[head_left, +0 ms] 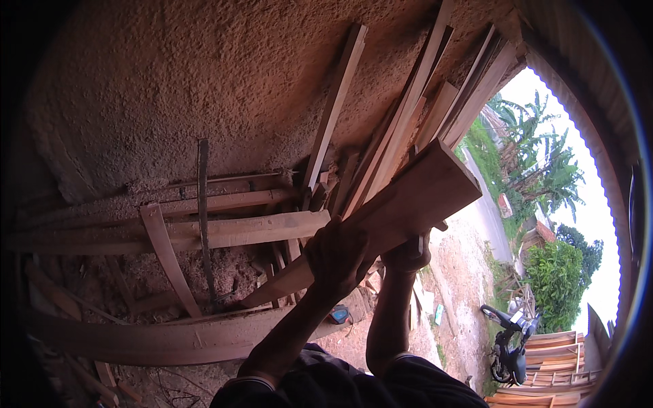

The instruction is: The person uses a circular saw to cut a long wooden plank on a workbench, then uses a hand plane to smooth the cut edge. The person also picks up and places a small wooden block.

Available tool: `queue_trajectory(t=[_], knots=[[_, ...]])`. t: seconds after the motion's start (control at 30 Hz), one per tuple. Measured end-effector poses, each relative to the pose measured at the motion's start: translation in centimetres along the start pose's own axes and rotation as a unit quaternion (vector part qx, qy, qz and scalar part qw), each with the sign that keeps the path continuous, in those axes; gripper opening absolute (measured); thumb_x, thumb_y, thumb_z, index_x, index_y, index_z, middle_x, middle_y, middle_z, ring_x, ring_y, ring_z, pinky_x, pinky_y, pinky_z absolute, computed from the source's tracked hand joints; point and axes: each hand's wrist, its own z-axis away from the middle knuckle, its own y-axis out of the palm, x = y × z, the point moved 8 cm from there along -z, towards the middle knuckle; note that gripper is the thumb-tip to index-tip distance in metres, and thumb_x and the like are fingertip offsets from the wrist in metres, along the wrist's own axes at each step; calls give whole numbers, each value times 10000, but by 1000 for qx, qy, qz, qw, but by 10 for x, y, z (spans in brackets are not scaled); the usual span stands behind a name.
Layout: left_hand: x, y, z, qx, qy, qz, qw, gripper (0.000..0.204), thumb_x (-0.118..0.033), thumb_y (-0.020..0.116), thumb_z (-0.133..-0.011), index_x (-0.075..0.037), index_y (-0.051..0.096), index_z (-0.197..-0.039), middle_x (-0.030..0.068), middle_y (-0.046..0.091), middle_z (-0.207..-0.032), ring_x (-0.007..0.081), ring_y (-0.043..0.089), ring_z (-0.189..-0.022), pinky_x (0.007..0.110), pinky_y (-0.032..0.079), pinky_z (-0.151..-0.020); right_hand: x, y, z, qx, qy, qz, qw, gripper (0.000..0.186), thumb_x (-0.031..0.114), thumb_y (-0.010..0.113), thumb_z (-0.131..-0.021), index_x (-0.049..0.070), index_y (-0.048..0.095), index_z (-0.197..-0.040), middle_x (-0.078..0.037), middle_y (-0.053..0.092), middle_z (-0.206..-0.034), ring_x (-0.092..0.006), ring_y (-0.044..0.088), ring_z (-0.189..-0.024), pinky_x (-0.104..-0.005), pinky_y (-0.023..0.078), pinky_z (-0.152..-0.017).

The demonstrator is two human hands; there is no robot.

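Observation:
A long reddish-brown wooden board [418, 197] slants across the middle of the view, its broad end up at the right and its narrower end low at the left. My left hand [335, 257] is closed around its middle, fingers over the upper edge. Farther right, my right hand [407, 256] grips the lower edge, with part of its fingers hidden in shadow beneath the wood. The board's left end lies close to the upright dark strip [203, 224] between two timber beams; whether they touch I cannot tell.
Several planks [336, 109] lean on the rough wall [204, 75]. At the left run a beam [265, 230] and a wide curved timber [170, 343], with shavings between. A small blue-and-black object [338, 314] sits near my left forearm. Outside are a motorcycle [511, 353] and stacked boards [551, 360].

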Motion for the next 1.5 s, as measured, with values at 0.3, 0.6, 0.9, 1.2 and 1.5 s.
queue_trajectory(t=[0.3, 0.6, 0.9, 1.2, 1.5], knots=[[-1, -1, 1, 21, 9, -41, 999, 729, -427, 720, -896, -149, 433, -1505, 365, 436, -1444, 509, 462, -1268, 603, 338, -1012, 11, 2, 2, -22, -93, 100, 990, 452, 198, 592, -1003, -104, 467, -1315, -240, 647, -1218, -432, 669, -1094, -475, 533, -980], [6, -14, 0, -28, -22, -16, 999, 542, -376, 761, -865, -249, 589, -1364, 319, 507, -1395, 465, 521, -1220, 576, 365, -983, 61, 5, -13, -18, -167, 235, 957, 485, 223, 631, -969, -114, 501, -1293, -222, 664, -1182, -427, 676, -1066, -473, 541, -964], [23, -19, -16, -32, 2, -46, 998, 686, -395, 761, -869, -206, 502, -1475, 335, 458, -1442, 479, 489, -1264, 585, 361, -1003, 19, 50, -25, -18, 222, -645, 731, 361, 260, 582, -1033, 24, 517, -1299, -136, 673, -1081, -239, 692, -875, -387, 577, -779], [81, -44, -57, -56, 16, -86, 995, 835, -302, 755, -908, -75, 294, -1567, 310, 359, -1492, 497, 402, -1346, 604, 344, -1076, -34, 20, 38, 128, 351, -547, 749, 587, 427, 589, -970, 9, 463, -1362, -123, 627, -897, -219, 643, -655, -349, 544, -505], [104, -56, -77, -18, 21, -116, 993, 724, -294, 581, -1032, -4, 168, -1552, 312, 351, -1436, 420, 464, -1332, 555, 504, -1024, -187, -109, 227, 61, 615, -215, 756, 406, 490, 509, -1044, 92, 486, -1122, -90, 642, -758, -182, 632, -505, -274, 503, -417]])
